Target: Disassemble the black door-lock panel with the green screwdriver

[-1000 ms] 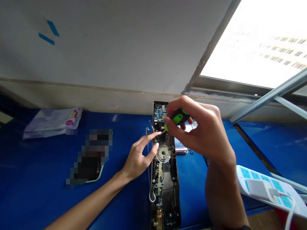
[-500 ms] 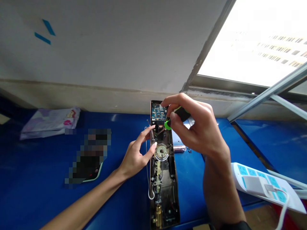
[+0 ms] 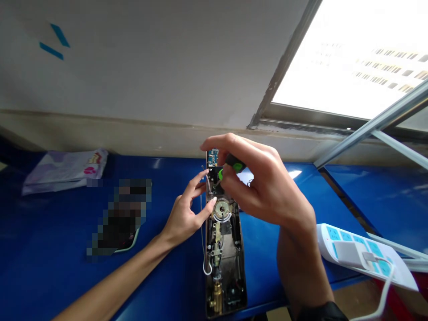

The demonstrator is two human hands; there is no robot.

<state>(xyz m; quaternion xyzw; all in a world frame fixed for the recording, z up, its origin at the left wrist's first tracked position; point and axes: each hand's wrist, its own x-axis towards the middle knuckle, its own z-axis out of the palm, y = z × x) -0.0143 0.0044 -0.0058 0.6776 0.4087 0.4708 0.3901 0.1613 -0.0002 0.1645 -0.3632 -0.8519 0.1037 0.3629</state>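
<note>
A long, opened lock body [image 3: 223, 249] lies lengthwise on the blue table [image 3: 60, 276], its brass parts, round hub and blue circuit board exposed. My right hand [image 3: 264, 187] is closed around a screwdriver with a green and black handle [image 3: 234, 166], its tip pointing down into the upper part of the lock. My left hand [image 3: 187, 209] rests at the lock's left edge, fingers spread, thumb by the round hub and fingertips at the dark part near the screwdriver tip. A thin white wire [image 3: 203, 232] loops along the lock's left side.
A phone, blurred out, [image 3: 118, 220] lies left of the lock. A white packet [image 3: 63, 171] sits at the far left by the wall. A white and blue power strip [image 3: 361, 256] with a plugged cable is at the right. A window frame runs behind.
My right hand has moved the screwdriver left and lower over the lock, now covering most of the circuit board. My left fingers have stayed at the lock's edge. The view shifted slightly.
</note>
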